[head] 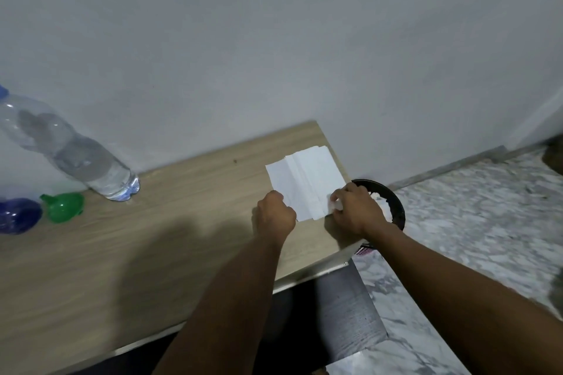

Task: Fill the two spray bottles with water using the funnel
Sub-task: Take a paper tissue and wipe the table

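Along the tissue stack's (307, 179) near edge, the left hand (274, 211) curls at its left corner (grip unclear) and the right hand (355, 210) pinches its right corner. Peel one sheet slowly, pinning the rest. Funnel (64, 207), water bottle (76, 155) and blue spray bottle (18, 215) sit well left of it.

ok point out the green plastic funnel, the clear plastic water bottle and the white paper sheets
green plastic funnel (65, 206), head view, bowl
clear plastic water bottle (83, 161), head view, body
white paper sheets (307, 181), head view, middle

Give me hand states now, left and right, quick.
Left hand: fingers curled at the paper tissue stack edge; grip hidden, cannot tell.
Right hand: pinches the paper tissue stack's near corner.
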`<state>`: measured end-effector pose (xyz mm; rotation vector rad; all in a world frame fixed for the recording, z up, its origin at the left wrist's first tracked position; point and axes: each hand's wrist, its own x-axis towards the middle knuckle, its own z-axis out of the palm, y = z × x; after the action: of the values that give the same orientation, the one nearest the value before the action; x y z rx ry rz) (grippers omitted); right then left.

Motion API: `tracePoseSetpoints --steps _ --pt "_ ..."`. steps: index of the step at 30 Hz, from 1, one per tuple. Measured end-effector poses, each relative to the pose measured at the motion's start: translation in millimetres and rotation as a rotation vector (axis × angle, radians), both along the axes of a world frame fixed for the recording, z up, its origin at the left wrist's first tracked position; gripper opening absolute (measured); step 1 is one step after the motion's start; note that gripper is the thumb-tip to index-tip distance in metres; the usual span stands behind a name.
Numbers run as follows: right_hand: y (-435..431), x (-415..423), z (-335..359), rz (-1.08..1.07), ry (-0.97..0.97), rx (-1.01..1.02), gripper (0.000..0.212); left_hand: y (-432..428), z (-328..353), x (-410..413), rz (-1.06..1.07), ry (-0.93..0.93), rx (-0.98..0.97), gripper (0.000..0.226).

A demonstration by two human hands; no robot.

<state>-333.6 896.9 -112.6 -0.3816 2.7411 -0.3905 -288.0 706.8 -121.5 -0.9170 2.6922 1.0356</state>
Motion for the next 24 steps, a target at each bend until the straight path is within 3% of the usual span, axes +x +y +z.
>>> tracePoseSetpoints --steps 6,14,20,24 --pt "-14.1 -3.3 7.7 0.039 -0.023 -0.038 0.047 -17.7 13.1 -0.2 0.040 0.054 0.072 0.046" --pt "-1.1 4.3 7.6 -0.029 -0.027 -0.028 0.055 -19.2 20.2 -3.8 0.032 0.095 0.197 0.030" --pt "-4.6 3.1 10.1 0.002 -0.045 0.052 0.060 -28.3 25.2 -1.9 0.020 0.141 0.224 0.033" --pt "-6.5 7.8 8.1 0.048 0.127 0.088 0.066 -29.5 29.3 -2.5 0.021 0.175 0.227 0.039"
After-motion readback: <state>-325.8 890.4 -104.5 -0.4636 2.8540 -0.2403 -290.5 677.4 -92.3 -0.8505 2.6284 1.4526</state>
